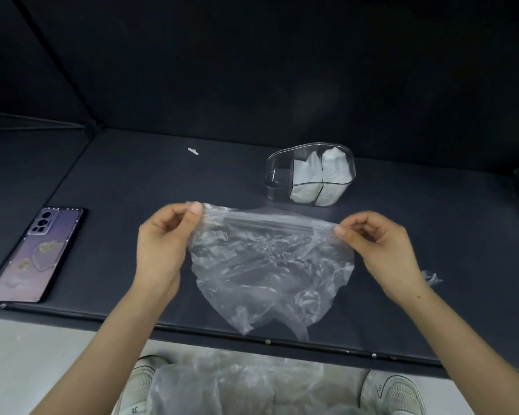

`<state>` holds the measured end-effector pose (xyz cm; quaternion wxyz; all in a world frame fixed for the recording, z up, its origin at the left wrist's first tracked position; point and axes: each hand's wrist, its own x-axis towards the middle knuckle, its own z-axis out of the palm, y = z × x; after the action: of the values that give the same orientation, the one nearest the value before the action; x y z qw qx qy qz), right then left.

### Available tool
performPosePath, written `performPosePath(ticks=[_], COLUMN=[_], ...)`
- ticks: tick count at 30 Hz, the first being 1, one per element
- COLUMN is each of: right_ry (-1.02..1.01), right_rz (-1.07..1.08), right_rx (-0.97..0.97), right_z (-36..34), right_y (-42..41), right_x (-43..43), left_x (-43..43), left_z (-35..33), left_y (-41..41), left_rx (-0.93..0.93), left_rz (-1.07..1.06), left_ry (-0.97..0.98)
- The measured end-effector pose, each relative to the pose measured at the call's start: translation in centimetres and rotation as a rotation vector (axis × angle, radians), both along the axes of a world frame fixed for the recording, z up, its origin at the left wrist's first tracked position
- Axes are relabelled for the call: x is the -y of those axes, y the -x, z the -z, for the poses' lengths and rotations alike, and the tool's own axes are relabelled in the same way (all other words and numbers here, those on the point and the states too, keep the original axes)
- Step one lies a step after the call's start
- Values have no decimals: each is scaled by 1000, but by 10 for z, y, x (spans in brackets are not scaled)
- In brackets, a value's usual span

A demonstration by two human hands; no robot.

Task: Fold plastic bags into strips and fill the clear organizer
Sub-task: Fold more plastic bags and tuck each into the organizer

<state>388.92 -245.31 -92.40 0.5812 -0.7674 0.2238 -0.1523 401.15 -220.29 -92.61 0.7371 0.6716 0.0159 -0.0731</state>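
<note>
Clear plastic bag [270, 265] hung over the table [132, 175], its top corners pinched by the left hand [162, 244] at 9 o'clock and the right hand [381, 250] at 3 o'clock. The organizer [277, 187] stood at 1 o'clock. Even tension probably suited a straight lengthwise fold.

We see soft, even light in a dim, dark-walled scene; the pale floor [27, 354] nearest us is brightest. Glare glints off the plastic bag [270, 265] and clear organizer [277, 175]. The near edge of the worktop [132, 175] bows with wide-angle distortion, and fine detail looks slightly soft.
</note>
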Motion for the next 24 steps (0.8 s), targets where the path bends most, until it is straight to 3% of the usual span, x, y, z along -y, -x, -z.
performPosePath(ticks=[3,6,10,12,15,18,24], right_ry=[-39,-56,-48,-40,-71,-144,-46], right_rz=[-2,-20,-125,-186,-279,-312,-293], right_rx=[6,35,80,109,163,175,146], right_z=[0,-8,-26,-35,-45,-46,-30], right_y=[1,-2,-8,-12,-20,-23,-11], right_x=[-4,-9,-24,-35,-46,-47,-38], left_x=[-4,-12,-5,13,35,40,32], left_z=[1,-3,-27,-36,-35,-28,-27], left_y=[0,-7,-5,5,17,18,14], left_rx=[17,103,592,732,753,655,339], left_rz=[10,26,183,380,557,540,359], left_ry=[-62,-270,-757,-748,-659,-523,-218])
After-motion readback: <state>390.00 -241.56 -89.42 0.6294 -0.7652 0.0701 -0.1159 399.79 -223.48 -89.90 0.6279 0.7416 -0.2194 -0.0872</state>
